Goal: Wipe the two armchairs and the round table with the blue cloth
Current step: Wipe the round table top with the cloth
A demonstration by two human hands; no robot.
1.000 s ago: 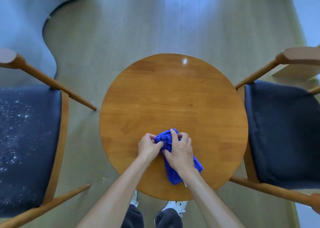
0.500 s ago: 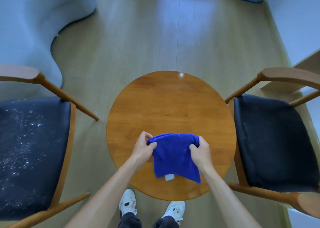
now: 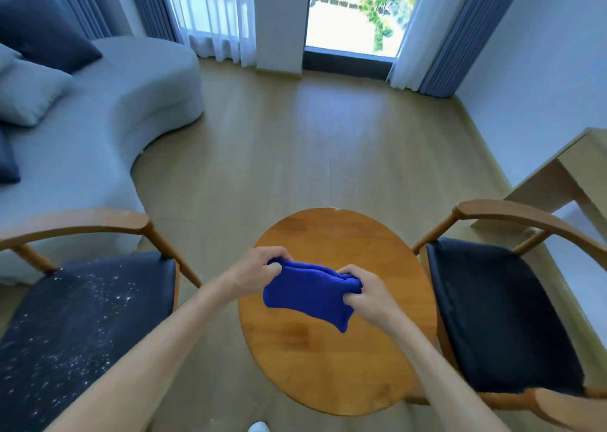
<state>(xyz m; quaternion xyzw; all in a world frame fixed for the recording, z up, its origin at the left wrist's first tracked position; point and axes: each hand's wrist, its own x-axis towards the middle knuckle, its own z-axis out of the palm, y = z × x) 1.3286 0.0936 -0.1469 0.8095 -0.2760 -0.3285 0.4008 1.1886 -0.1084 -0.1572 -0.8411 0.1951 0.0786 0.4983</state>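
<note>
The blue cloth (image 3: 308, 295) hangs folded in the air above the round wooden table (image 3: 335, 359). My left hand (image 3: 259, 270) grips its left end and my right hand (image 3: 368, 295) grips its right end. The left armchair (image 3: 78, 330) has a dark seat speckled with white crumbs and a wooden frame. The right armchair (image 3: 502, 316) has a dark seat that looks free of specks. The table stands between the two chairs.
A curved grey sofa (image 3: 108, 109) with cushions fills the left side. A light wooden desk (image 3: 565, 172) stands at the far right against the wall. Curtains and a window (image 3: 351, 11) are at the back, with wooden floor in between.
The cloth went from bunched on the table to spread between both hands, then lifted off the tabletop. My view has tilted up, showing the sofa, window and desk.
</note>
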